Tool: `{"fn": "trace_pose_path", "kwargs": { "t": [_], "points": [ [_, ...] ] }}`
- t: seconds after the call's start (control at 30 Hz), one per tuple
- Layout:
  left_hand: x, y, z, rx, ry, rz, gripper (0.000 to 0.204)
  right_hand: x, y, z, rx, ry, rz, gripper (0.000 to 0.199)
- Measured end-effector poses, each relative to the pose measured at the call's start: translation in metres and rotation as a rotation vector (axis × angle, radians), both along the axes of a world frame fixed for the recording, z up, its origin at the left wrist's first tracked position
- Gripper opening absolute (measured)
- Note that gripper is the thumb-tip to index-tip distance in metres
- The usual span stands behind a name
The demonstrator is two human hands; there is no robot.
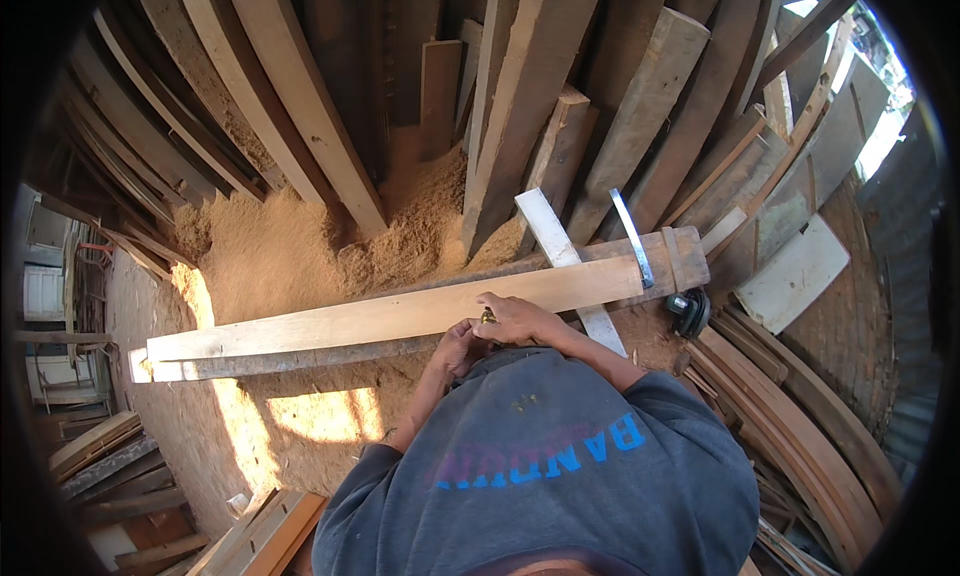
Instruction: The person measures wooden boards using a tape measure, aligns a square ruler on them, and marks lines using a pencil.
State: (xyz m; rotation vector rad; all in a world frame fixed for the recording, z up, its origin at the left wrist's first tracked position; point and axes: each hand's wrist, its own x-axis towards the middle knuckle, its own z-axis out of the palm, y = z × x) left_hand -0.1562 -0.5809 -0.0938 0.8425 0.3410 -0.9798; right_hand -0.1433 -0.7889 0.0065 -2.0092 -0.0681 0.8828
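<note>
Both of my hands meet over the near edge of a long pale plank [420,308], close to my chest. My right hand [516,320] is closed around a small yellow-and-dark object [488,316], too small to name its kind. Beside it, lower and to the left, my left hand [458,347] has its fingers drawn together near that object; what they pinch is hidden. The plank lies along a rough, weathered wooden beam [330,362]. Across the plank's right end stands a shiny curved-looking metal strip [632,238].
A white board [548,228] crosses under the plank. A dark green-and-black power tool [689,313] sits right of the beam. Sawdust [270,251] is heaped at the back, below leaning planks [300,96]. Stacked boards [800,426] lie at right, more timber [265,536] at lower left.
</note>
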Motion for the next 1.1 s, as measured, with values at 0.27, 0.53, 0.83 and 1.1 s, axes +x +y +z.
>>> {"fn": "trace_pose_path", "kwargs": {
  "t": [0.27,0.53,0.83,1.1],
  "points": [
    [0.005,0.076,0.018,-0.055,-0.059,0.218,0.008,-0.002,0.021,-0.012,0.081,-0.084,0.248,0.068],
    [0.052,0.255,0.024,0.054,-0.049,0.972,0.009,-0.014,-0.056,-0.029,-0.026,-0.085,0.330,0.051],
    [-0.006,0.057,0.029,0.207,-0.084,0.438,0.025,0.010,0.041,-0.020,0.035,-0.177,0.261,0.051],
    [0.004,0.198,0.005,0.506,-0.144,0.949,0.018,-0.003,-0.049,-0.041,0.066,0.006,0.273,0.045]
  ]
}}
